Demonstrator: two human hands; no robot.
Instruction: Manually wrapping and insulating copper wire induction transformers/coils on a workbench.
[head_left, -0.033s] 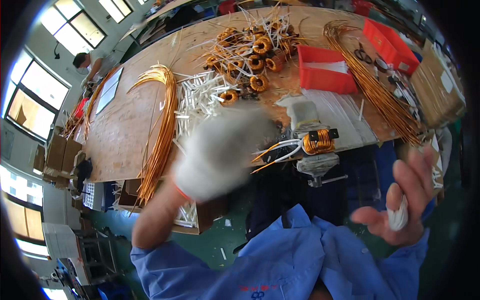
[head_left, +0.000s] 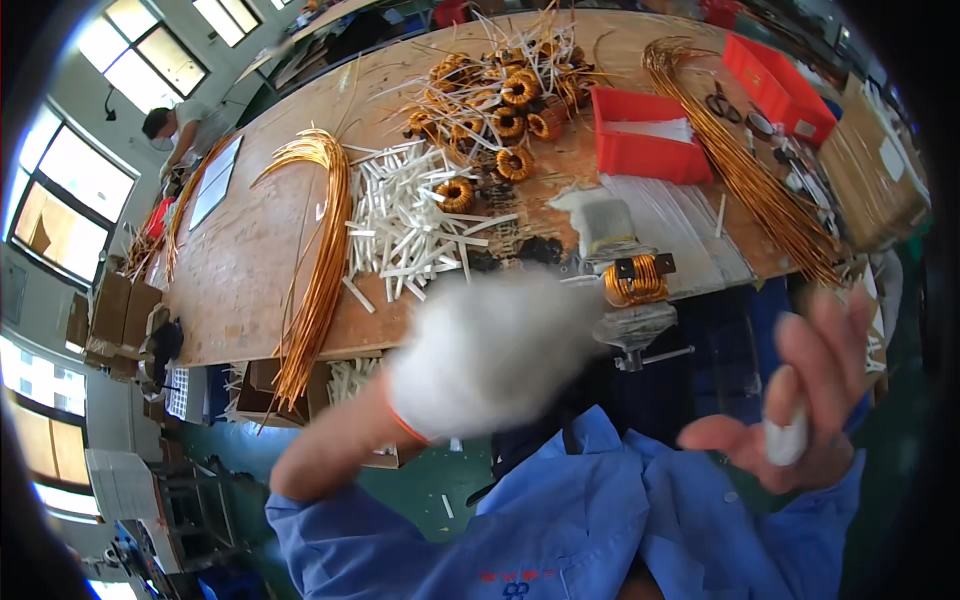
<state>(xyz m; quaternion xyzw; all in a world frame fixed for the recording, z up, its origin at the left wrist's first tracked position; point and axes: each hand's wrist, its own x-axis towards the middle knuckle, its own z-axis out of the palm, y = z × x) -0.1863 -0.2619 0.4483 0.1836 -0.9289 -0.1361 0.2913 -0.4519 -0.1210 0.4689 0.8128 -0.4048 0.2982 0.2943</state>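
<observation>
My left hand (head_left: 490, 355), in a white knitted glove, is smeared by motion over the table's front edge. Its fingers reach toward a copper-wound coil (head_left: 637, 279) with black end pieces, and I cannot make out what they touch or hold. That coil sits on a small bench vise (head_left: 635, 325) at the edge. My right hand (head_left: 808, 395) is bare, with a white wrap on one finger; it is held up right of the vise, fingers apart and nothing in them. Left of the vise lies a heap of short white sleeves (head_left: 405, 215), with one wound ring (head_left: 455, 195) on it.
A long copper wire bundle (head_left: 325, 240) hangs over the front edge at left; another wire bundle (head_left: 745, 165) lies at right. Wound ring coils (head_left: 515, 90) are heaped at the back. Beside them stand a red bin (head_left: 650, 155), scissors (head_left: 722, 103) and a wrapped carton (head_left: 875, 170).
My left hand has moved right and toward me, uncovering more white sleeves and now covering the white-sleeved leads beside the coil. My right hand has shifted slightly left.
</observation>
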